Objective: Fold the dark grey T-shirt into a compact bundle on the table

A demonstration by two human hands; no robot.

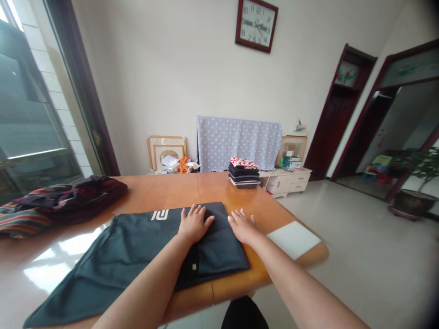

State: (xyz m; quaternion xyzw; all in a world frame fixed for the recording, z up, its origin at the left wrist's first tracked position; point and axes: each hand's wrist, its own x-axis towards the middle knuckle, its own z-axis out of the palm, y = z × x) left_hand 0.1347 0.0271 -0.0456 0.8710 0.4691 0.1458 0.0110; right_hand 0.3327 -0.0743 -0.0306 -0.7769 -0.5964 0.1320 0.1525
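Forearms (157,278), mine, two: spanning the near edge of the table (206,185). Garment (147,242), one, dark: lying flat on the table's near half, left to middle. Left hand (194,224): resting palm down on it, fingers spread, gripping nothing. Right hand (243,227): lying at the garment's right edge, fingers straight, slightly parted, visibly holding nothing. Handling: I am judging it light, soft, slightly slippery, hardly fragile. Hold: I am favouring its two right corners.

The table (171,187) bears a garment (130,244), clothes stack (244,174), heap (89,195), white sheet (295,237).
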